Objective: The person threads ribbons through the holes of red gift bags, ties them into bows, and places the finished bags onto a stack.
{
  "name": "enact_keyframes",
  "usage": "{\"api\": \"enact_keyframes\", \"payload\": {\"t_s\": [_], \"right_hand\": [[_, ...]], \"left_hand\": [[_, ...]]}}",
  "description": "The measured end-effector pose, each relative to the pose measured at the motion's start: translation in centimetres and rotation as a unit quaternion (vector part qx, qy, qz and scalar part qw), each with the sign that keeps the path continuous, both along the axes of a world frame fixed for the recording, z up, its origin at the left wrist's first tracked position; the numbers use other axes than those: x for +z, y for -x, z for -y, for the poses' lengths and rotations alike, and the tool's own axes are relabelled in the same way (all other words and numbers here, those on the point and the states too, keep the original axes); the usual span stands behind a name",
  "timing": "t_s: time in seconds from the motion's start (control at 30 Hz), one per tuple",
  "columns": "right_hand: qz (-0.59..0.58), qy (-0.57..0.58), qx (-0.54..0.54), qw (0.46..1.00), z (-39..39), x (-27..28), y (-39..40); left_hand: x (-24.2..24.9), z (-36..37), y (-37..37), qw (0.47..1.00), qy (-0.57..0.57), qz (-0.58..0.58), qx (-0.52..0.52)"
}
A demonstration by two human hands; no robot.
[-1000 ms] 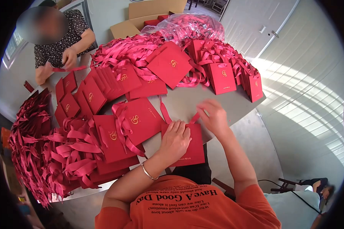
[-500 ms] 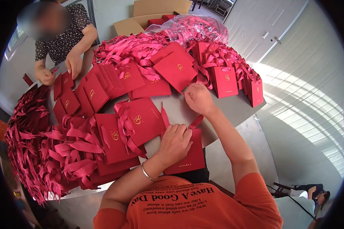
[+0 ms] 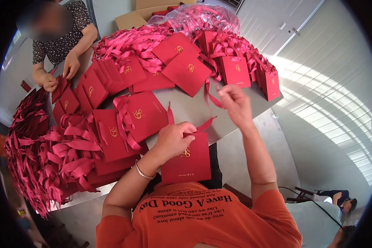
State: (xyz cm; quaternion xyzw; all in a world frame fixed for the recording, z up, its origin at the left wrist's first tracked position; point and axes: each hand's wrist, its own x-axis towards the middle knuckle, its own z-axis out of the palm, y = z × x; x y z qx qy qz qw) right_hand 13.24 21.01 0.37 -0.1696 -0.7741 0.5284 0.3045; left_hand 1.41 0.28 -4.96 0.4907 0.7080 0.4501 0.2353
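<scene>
A red bag (image 3: pixel 186 167) lies at the near edge of a grey table (image 3: pixel 186 108), just in front of the person's orange shirt (image 3: pixel 219 211); whether table or lap bears it cannot be told. The left hand (image 3: pixel 172 141), a bangle (image 3: pixel 141 170) at its wrist, pinches the bag's top edge between thumb and bent fingers, partly covering a gold mark. A short ribbon end (image 3: pixel 206 124) sticks out beside its fingertips. The right hand (image 3: pixel 236 105), raised over the table toward its right corner, has fingers loosely curled, thumb and forefinger pinching a pink ribbon (image 3: pixel 213 98). Bags with ribbons heap (image 3: pixel 29 157) along the left edge; others stand (image 3: pixel 235 72) near the right corner. Loose ribbons (image 3: pixel 132 45) pile along the far edge, beside clear plastic (image 3: pixel 206 18). At the far left corner, a co-worker (image 3: pixel 62 51) has both hands at small bags (image 3: pixel 66 101).
</scene>
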Motion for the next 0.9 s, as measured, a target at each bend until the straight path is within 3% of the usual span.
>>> {"api": "enact_keyframes", "payload": {"t_s": [0.03, 0.07, 0.1, 0.2, 0.23, 0.3, 0.33, 0.4, 0.43, 0.53, 0.9], "right_hand": [[0.001, 0.008, -0.002, 1.000, 0.9, 1.3, -1.0], [-0.012, -0.178, -0.066, 0.982, 2.4, 3.1, -2.2], [-0.023, -0.358, -0.127, 0.925, 3.8, 4.3, -3.2], [0.014, -0.417, -0.041, 0.908, 7.2, 4.8, -5.4], [0.017, -0.413, -0.044, 0.909, 7.9, 3.5, -5.7], [0.034, -0.209, 0.060, 0.975, 9.1, -0.6, -6.0], [0.036, -0.205, 0.057, 0.976, 9.6, -1.9, -6.3], [0.031, -0.006, 0.057, 0.998, 10.3, -4.1, -6.7], [0.000, 0.039, 0.063, 0.997, 10.3, -5.0, -6.6], [-0.091, 0.081, 0.066, 0.990, 10.9, -6.0, -6.1], [-0.107, 0.032, 0.078, 0.991, 11.3, -7.7, -5.9]], "left_hand": [[0.6, 0.3, 0.1, 1.000, 0.010, 0.013, -0.005], [1.1, 0.5, 0.2, 1.000, 0.018, 0.014, -0.007], [1.4, 0.7, 0.2, 0.999, 0.024, 0.022, -0.016], [1.7, 1.3, -0.1, 0.996, 0.040, 0.067, -0.040], [1.8, 1.5, -0.2, 0.993, 0.044, 0.101, -0.049], [2.7, 2.1, -0.6, 0.985, 0.044, 0.152, -0.065], [3.0, 2.3, -0.7, 0.976, 0.037, 0.201, -0.075], [2.9, 2.7, -0.6, 0.965, 0.042, 0.244, -0.087], [2.8, 2.9, -0.6, 0.953, 0.043, 0.285, -0.098], [3.3, 2.8, -0.6, 0.941, 0.057, 0.316, -0.104], [2.7, 3.2, -1.1, 0.905, 0.003, 0.412, -0.105]]}}
